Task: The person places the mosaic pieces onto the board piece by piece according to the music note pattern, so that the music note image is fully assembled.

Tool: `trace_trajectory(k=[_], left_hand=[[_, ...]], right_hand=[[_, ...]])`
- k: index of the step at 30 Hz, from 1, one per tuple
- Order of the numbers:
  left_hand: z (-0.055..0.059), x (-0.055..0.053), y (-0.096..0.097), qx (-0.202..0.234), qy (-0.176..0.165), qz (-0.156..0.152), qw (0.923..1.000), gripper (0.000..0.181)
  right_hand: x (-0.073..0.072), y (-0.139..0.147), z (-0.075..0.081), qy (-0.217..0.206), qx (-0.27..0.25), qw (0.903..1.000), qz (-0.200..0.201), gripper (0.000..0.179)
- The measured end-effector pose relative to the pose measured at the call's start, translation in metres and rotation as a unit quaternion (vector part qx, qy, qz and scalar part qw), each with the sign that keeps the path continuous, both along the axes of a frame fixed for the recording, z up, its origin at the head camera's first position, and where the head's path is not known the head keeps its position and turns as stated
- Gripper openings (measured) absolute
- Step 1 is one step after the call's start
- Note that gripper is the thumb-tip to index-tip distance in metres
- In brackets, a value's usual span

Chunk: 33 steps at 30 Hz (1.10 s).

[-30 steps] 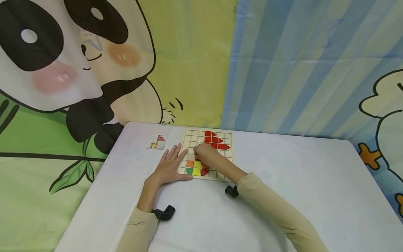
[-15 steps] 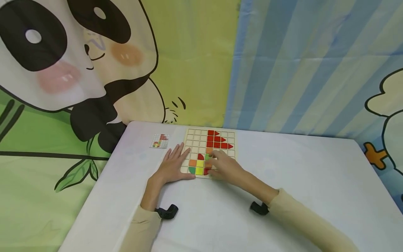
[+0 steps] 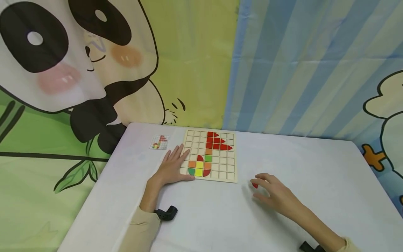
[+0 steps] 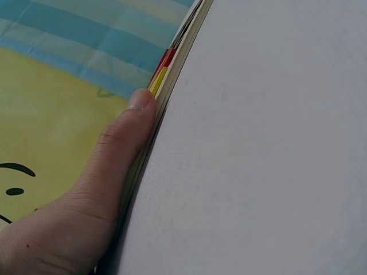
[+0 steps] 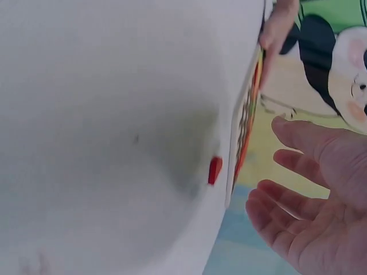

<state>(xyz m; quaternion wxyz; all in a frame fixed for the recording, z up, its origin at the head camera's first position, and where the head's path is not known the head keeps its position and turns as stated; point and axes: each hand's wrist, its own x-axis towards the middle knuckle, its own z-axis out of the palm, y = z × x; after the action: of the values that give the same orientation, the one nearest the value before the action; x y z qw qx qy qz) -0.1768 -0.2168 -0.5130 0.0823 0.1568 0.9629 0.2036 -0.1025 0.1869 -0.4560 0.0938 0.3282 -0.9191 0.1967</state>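
Observation:
My left hand (image 3: 171, 168) rests with spread fingers on the left edge of a wooden grid board (image 3: 223, 175). In the left wrist view its thumb (image 4: 129, 132) lies along the board's near edge. Red, orange, yellow and green pieces sit in some of the grid's squares, among them a red quarter-round piece (image 3: 200, 158). To the right of the board, my right hand (image 3: 277, 194) hovers with loosely bent, parted fingers over a small red piece (image 3: 255, 185). That piece lies on the table, apart from the fingers in the right wrist view; its exact shape is unclear.
A small pattern card (image 3: 158, 142) lies left of the board on the white table (image 3: 201, 220). Behind the table's far edge hangs a printed curtain (image 3: 299, 70) with a panda and stripes. Each wrist wears a black camera, such as the left wrist camera (image 3: 167, 213).
My right hand has left the board and moved right, to the red piece on the table. The red quarter-round piece it covered earlier now shows in the grid. My left hand stays put.

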Motion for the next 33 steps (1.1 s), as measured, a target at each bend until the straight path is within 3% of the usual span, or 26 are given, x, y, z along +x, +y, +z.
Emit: trace_trajectory(k=[4, 16, 20, 27, 33], left_hand=[[-0.001, 0.000, 0.000, 0.002, 0.001, 0.001, 1.0000, 0.118], [-0.001, -0.001, 0.001, -0.004, 0.003, 0.003, 1.0000, 0.118], [-0.002, -0.001, 0.002, -0.009, -0.003, 0.005, 0.9999, 0.119], [0.000, 0.001, 0.003, -0.005, -0.006, 0.004, 1.0000, 0.119], [-0.001, 0.001, 0.002, -0.002, -0.002, 0.007, 1.0000, 0.118]], right_hand=[[-0.003, 0.015, 0.003, 0.014, -0.022, 0.9994, -0.021, 0.050], [-0.011, 0.012, 0.000, -0.036, 0.001, 0.9991, -0.022, 0.038], [-0.015, 0.008, -0.001, -0.053, 0.023, 0.9982, -0.016, 0.034], [-0.017, 0.003, -0.006, -0.074, 0.109, 0.9913, 0.002, 0.038], [-0.017, -0.003, -0.008, -0.049, 0.104, 0.9933, -0.003, 0.028]])
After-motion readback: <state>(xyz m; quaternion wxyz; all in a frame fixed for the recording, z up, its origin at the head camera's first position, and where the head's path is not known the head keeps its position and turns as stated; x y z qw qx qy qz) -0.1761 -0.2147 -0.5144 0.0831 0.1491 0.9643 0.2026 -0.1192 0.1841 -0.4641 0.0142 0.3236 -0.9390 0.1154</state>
